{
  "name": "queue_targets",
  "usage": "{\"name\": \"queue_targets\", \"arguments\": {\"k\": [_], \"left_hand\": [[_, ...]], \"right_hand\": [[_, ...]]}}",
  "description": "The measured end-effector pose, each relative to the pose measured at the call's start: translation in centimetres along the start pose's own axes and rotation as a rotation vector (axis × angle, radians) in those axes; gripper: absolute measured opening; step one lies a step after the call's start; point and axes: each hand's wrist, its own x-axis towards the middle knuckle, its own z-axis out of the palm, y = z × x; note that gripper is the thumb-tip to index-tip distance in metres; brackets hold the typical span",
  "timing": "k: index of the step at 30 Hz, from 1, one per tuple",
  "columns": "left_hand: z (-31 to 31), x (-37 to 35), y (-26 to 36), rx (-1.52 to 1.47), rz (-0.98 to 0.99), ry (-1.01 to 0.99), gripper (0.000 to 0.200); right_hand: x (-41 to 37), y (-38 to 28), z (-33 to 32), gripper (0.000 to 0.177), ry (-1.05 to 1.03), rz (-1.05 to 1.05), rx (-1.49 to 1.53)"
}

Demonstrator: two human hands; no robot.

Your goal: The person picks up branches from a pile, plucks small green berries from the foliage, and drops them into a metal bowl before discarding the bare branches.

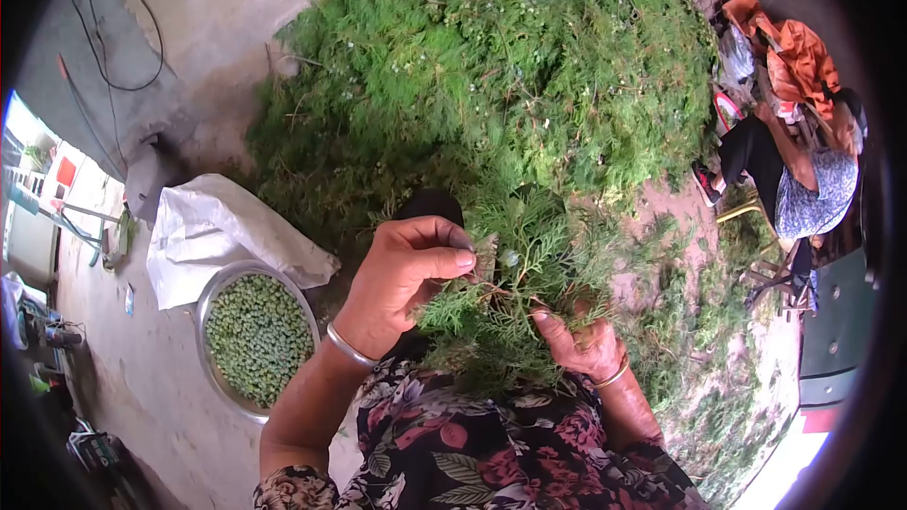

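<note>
My left hand (406, 274) is closed, thumb and forefinger pinched at the left side of a leafy evergreen branch (529, 264). What lies between those fingertips is too small to make out. My right hand (581, 345) grips the same branch by its reddish twig, thumb on top and fingers partly hidden by foliage. A pale bluish-green seed cone (510, 257) shows among the sprays, just right of my left fingertips. Left of my left forearm stands a round metal basin (201, 326) holding many small green cones (260, 335).
A big heap of cut evergreen branches (501, 66) rises in front of me. A white woven sack (213, 236) lies against the basin. To the right, another person (812, 179) sits beside an orange sack (794, 57). Loose sprigs (699, 340) litter the floor at right.
</note>
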Motion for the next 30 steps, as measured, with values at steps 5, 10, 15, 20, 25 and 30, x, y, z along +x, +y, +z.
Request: {"name": "queue_targets", "arguments": {"k": [5, 10, 15, 20, 25, 30], "left_hand": [[-6.4, 0.9, -0.9, -0.356, 0.171, 0.193, 0.007], [-5.8, -1.8, 0.5, -0.669, 0.075, -0.068, 0.024], [-1.7, -3.0, 3.1, -0.144, 0.317, -0.113, 0.025], [1.8, -1.8, 4.0, 1.084, 0.623, -0.173, 0.015], [1.7, -1.2, 3.8, 0.953, 0.556, -0.325, 0.012], [1.2, -1.8, 3.1, 0.695, 0.302, -0.14, 0.014]], "right_hand": [[-1.7, -0.1, -0.2, 0.024, -0.025, 0.39, 0.204], [-1.5, 1.4, 0.2, 0.017, 0.028, -0.066, -0.192], [-0.6, 1.3, 0.3, 0.017, 0.018, -0.222, -0.307], [1.8, -0.6, -0.6, 0.016, 0.043, -0.152, -0.046], [2.9, -0.6, -1.4, 0.021, 0.045, -0.222, -0.036], [3.0, -0.6, -1.5, 0.028, 0.078, -0.141, 0.039]]}}
